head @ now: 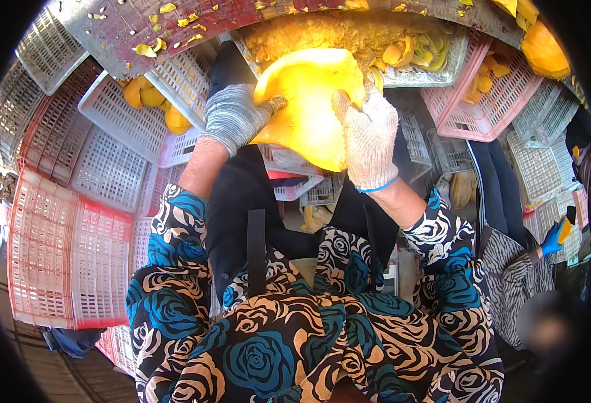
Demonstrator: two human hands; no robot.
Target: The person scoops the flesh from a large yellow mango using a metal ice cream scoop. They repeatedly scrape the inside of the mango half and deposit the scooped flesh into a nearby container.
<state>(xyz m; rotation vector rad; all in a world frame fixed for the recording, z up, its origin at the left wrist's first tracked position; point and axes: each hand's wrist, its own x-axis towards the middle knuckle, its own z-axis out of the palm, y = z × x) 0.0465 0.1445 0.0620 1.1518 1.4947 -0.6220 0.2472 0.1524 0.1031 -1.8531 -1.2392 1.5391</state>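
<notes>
A large curved piece of orange pumpkin flesh (305, 111) is held up in front of my knees by both hands. My left hand (237, 117), in a grey striped knit glove, grips its left edge with the thumb on the near face. On the right edge sits my right hand (370, 136), in a pale knit glove with a blue cuff, its thumb also pressed on the face. The fingers behind the piece are hidden. Just beyond it, a white tray (426, 78) holds a heap of pumpkin pulp (295, 38) and peel strips (431, 53).
A reddish worktop (109, 35) with scraps and seeds curves across the far side. White crates (124, 118) and red-white crates (68, 252) stand at left, one with pumpkin chunks (146, 93). A pink crate (477, 113) is at right, near a co-worker's blue-gloved hand (552, 238) holding an orange piece.
</notes>
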